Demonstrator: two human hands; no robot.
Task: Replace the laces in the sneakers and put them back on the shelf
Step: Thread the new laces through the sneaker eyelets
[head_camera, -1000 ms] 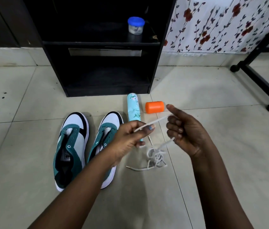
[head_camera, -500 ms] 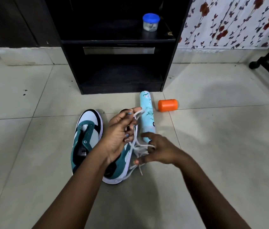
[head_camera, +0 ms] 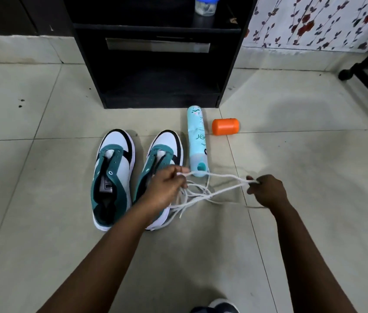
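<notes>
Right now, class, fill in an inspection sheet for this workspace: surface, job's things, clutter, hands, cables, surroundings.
Surface: pale tiled floor, a few dark specks.
Job's things: two unlaced sneakers side by side; tangled white laces stretched between hands.
Clutter: teal spray can lying down, orange cap beside it.
Hands: left hand and right hand each grip laces.
Cables: nothing seen.
Surroundings: black shelf holding blue-lidded jar; floral wall.

The letters "er", upside down, are all that can be read on the pale blue spray can (head_camera: pixel 197 141) lying at one o'clock from the sneakers; the insole label of the left sneaker (head_camera: pixel 112 177) is too blurred.
</notes>
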